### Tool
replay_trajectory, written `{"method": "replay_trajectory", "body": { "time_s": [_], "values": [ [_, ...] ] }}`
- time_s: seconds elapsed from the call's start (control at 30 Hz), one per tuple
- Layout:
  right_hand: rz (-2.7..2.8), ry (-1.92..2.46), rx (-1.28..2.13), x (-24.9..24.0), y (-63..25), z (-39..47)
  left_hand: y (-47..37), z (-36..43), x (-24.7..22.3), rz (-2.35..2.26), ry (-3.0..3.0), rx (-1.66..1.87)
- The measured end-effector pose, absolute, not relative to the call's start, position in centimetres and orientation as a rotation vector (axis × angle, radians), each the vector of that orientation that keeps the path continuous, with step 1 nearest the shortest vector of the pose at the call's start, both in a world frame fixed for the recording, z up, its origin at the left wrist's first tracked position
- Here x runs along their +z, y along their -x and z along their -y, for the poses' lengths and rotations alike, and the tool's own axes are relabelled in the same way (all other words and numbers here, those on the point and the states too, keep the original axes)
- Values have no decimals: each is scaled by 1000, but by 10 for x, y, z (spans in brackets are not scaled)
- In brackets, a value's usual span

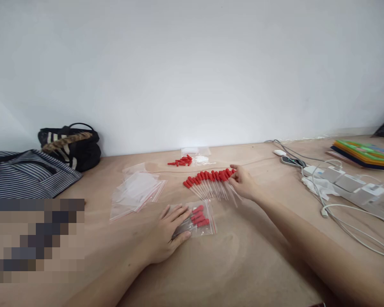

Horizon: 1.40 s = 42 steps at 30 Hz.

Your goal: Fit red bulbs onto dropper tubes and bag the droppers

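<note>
Left hand: the person's left hand point(167, 233) lies flat, with fingers spread, on a clear zip bag point(208, 230); it is apart from the other hand.
Clear zip bag: it rests on the desk point(243, 268), and inside it are several droppers with red bulbs point(198, 219), partly covered by the fingers.
Right hand: the right hand point(245, 184) is at the right end of the dropper row, its fingers bent; whether they are closed on a dropper, one cannot tell.
Dropper row: the droppers point(207, 175) lie side by side like a fan, red bulbs toward the wall point(192, 76), clear stems toward the person.
Flat bags: a loose pile point(136, 192) is left of the row.
Small red pieces: a little heap point(183, 161) lies behind the row.
Right side: white chargers point(348, 185) and cables point(355, 207).
</note>
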State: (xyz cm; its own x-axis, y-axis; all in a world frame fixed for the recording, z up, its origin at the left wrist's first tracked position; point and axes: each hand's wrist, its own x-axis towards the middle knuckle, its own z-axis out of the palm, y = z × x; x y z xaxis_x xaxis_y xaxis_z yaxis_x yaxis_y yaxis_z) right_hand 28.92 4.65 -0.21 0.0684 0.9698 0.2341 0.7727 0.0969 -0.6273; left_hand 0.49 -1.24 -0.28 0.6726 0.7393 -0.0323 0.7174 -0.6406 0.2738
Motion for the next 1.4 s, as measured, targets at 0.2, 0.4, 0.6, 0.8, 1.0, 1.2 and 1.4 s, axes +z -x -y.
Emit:
{"method": "replay_trajectory", "body": {
  "time_s": [0.2, 0.4, 0.6, 0.8, 1.0, 1.2, 1.4],
  "values": [
    [1955, 1480, 391, -26, -268, -14, -5, 12, -5, -1164, -2629, 153],
    [2020, 1502, 370, -31, -243, -1, -2, 10, -10, -1143, -2647, 214],
    [2007, 1614, 523, -28, -236, 2, -3, 10, -8, -1139, -2642, 207],
    [1882, 1553, 723, -16, -250, -1, -4, 12, -6, -1149, -2641, 189],
    [1569, 1320, 1007, -14, -276, 1, -4, 13, -4, -1155, -2616, 170],
    [1323, 1167, 1026, -27, -267, 4, -4, 12, -5, -1167, -2618, 153],
    [1178, 1126, 1113, -29, -254, 12, -5, 12, -4, -1174, -2622, 152]
  ]
}}
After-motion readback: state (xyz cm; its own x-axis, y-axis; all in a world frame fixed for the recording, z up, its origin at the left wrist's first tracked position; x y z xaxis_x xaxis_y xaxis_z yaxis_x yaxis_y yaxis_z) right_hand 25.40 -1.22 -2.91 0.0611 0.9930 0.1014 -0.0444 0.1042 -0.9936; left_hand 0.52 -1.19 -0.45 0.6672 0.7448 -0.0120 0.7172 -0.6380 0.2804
